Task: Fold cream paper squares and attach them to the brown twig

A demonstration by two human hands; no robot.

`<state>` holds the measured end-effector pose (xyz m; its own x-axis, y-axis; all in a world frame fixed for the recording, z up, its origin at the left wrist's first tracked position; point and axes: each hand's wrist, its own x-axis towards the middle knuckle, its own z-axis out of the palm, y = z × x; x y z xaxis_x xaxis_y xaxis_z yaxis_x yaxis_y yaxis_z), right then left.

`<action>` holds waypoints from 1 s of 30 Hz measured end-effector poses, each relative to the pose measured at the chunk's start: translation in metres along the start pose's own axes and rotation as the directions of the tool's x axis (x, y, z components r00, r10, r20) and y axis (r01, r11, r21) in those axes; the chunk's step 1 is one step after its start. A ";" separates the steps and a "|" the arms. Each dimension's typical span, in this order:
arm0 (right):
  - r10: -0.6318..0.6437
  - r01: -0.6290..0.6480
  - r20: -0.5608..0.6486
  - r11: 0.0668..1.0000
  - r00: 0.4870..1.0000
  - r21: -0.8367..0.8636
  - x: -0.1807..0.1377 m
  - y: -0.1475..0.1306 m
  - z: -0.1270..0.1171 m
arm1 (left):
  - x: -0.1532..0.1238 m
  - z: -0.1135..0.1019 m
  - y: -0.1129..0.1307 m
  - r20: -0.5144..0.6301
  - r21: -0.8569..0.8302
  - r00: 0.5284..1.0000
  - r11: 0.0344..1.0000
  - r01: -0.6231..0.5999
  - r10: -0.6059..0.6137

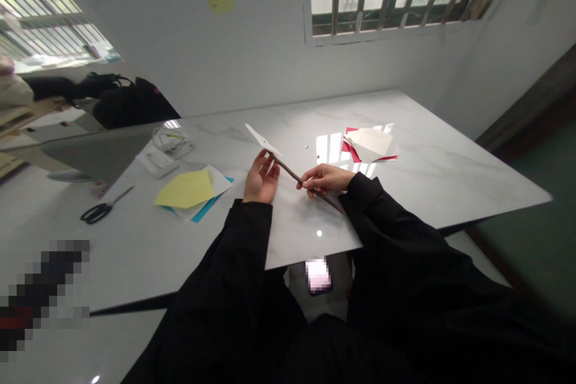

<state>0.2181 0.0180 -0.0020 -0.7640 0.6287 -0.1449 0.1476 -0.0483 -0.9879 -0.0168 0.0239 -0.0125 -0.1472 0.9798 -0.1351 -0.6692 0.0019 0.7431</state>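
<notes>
My right hand [324, 179] is closed around the middle of a thin brown stick [332, 202], which slants up toward the left. At the stick's far end is a flat white piece, seemingly paper [257, 135], seen nearly edge-on with a small dark dot on it. My left hand [261, 179] has its fingers curled at that upper end, the fingertips against the stick where it meets the white piece. Part of the joint is hidden by those fingers. Two tiny objects [306, 146] lie on the table beyond my hands, too small to name.
On the marble-look table [432, 162], red and white paper sheets [371, 144] lie right, and yellow, white and blue sheets [189, 188] left. Black scissors [98, 212] and a white cable with a box [167, 147] lie farther left. A phone [318, 276] rests below the table edge.
</notes>
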 end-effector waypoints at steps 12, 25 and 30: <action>0.004 -0.020 -0.068 0.971 0.998 -0.237 0.001 0.001 0.002 | 0.005 -0.008 0.011 -0.053 -0.005 0.993 0.994 -0.110 0.110; -0.251 0.473 0.462 0.749 0.851 -0.465 -0.118 0.072 0.256 | 0.007 -0.009 -0.002 -0.007 -0.053 0.998 0.997 -0.057 0.057; 0.113 -0.016 0.086 0.692 0.990 -0.722 -0.092 0.158 0.217 | 0.005 -0.009 -0.002 0.009 -0.090 0.999 0.995 -0.030 0.031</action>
<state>0.1754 -0.2159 -0.1565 -0.7938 0.5499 -0.2600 0.5677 0.5164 -0.6411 -0.0228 0.0273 -0.0210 -0.1617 0.9811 -0.1065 -0.7276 -0.0456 0.6845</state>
